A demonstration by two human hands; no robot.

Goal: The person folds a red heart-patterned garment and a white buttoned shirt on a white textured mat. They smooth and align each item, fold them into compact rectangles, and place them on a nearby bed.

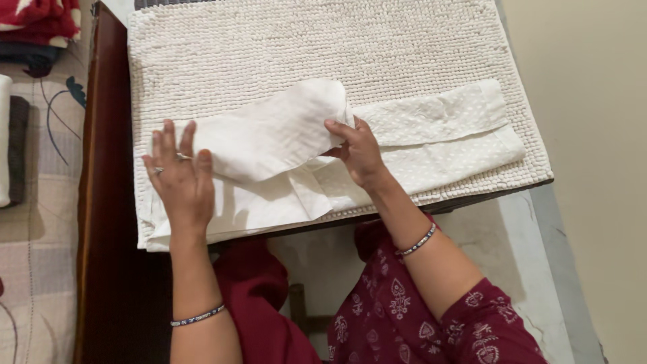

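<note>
A white dotted cloth [431, 128] lies stretched across the near part of a cream, nubby mat [303, 40] that covers a small table. My left hand [178, 178] presses flat on the cloth's left end, fingers spread, with rings on it. My right hand [357, 152] pinches a lifted fold of the cloth [276, 131] at its top corner and holds it over the middle, so the fold overlaps the left half. The right half of the cloth stays flat on the mat.
A dark wooden edge [101, 168] runs down the left of the table. Beyond it lies a patterned bedspread [40, 202] with folded red [40, 20] and white [5, 141] cloths. A pale floor and wall are on the right. My maroon patterned clothing [404, 317] is below.
</note>
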